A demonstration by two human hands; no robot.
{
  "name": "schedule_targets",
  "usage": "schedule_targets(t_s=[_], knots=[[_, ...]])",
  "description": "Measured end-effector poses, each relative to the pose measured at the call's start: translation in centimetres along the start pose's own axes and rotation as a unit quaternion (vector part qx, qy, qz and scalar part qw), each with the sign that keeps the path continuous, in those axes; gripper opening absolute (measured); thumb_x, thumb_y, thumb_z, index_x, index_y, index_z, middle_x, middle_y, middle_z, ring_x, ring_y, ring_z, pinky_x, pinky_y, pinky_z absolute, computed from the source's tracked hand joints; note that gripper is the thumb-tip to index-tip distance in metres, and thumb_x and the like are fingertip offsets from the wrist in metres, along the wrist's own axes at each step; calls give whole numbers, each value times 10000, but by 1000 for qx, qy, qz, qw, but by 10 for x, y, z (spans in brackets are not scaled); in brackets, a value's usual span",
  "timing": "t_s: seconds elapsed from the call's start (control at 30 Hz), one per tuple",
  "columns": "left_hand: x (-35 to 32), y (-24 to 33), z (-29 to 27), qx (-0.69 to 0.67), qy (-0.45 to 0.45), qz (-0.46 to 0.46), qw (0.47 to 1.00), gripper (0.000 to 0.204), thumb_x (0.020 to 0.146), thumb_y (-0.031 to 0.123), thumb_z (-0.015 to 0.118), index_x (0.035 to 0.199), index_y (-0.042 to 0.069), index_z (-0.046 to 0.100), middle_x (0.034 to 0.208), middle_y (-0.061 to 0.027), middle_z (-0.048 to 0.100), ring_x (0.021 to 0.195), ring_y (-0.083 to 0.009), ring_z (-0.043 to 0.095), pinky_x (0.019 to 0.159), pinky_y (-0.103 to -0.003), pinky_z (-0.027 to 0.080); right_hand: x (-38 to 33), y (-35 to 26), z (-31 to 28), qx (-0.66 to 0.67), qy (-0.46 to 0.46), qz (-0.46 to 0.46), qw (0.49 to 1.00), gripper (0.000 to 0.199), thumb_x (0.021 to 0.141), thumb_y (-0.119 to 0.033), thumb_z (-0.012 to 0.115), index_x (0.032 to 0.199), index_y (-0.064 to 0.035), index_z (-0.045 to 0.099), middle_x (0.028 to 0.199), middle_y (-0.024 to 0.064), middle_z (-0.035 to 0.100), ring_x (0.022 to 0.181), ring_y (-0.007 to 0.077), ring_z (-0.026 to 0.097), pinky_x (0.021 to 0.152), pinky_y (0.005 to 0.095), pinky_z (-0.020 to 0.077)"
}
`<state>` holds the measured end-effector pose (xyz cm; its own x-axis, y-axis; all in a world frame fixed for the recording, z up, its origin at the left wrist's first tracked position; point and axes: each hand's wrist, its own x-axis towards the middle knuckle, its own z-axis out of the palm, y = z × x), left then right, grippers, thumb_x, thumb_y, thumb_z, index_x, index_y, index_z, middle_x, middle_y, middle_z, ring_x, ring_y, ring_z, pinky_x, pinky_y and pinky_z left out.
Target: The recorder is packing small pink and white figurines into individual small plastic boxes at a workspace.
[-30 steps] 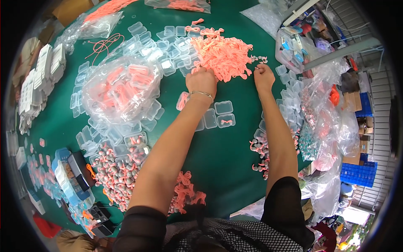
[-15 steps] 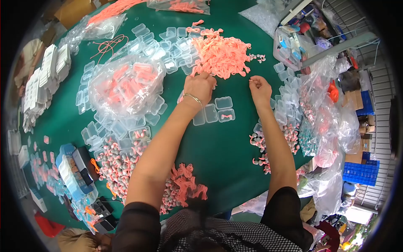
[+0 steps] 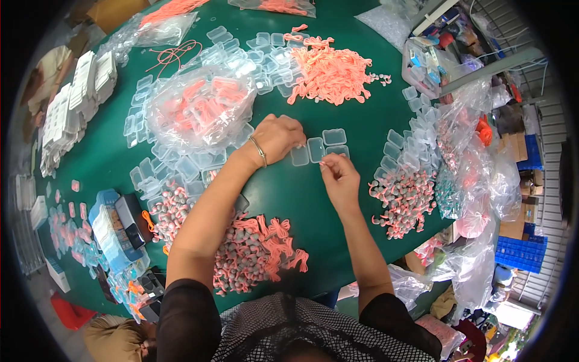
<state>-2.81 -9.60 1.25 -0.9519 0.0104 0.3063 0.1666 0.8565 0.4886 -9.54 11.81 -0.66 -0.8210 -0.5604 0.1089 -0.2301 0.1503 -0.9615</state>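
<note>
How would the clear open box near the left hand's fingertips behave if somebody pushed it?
The clear box looks thin, so probably light. Lying flat, it would likely slide, not roll. Its crisp outline suggests fairly stiff plastic.

Brt, fairly even lt w/ glare on clear bag (image 3: 202,111), edges fisheye-bent, corners blk.

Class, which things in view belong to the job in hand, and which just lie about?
Likely the job:
- clear rectangular plastic boxes
- looped coral cords
- small grey-and-coral pieces

Seemingly lying about:
- blue plastic crate
- brown cardboard
</note>
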Motion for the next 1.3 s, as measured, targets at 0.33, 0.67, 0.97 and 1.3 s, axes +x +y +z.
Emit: schedule_targets(t_s=[0.33,0.67,0.97,1.3], knots=[[-8,3,14,116,28,0,993,119,767,203,598,797,202,713,813,38,625,908,-180,584,746,-347,424,-15,-2,31,-44,35,-5,998,134,809,31,684,927,-26,656,810,37,593,575,71,522,516,229,419],[-37,31,11,122,15,-69,990,221,755,155,620,963,142,694,867,-26,636,899,-211,614,754,-366,442,-14,-13,47,-178,49,-55,981,108,804,-59,696,898,-83,649,825,51,618,660,201,605,591,331,477],[-36,35,24,46,13,-156,987,480,734,177,718,1182,74,579,969,-106,622,897,-300,628,769,-400,489,2,-5,51,-320,27,-88,943,77,815,-162,678,871,-130,636,829,13,623,809,243,623,694,428,430],[-40,36,35,-39,89,-153,983,481,758,160,696,1211,78,555,920,-116,601,837,-320,626,720,-405,515,11,-11,38,-348,-31,-92,932,93,821,-169,657,896,-115,647,845,57,627,831,272,624,715,435,461]])
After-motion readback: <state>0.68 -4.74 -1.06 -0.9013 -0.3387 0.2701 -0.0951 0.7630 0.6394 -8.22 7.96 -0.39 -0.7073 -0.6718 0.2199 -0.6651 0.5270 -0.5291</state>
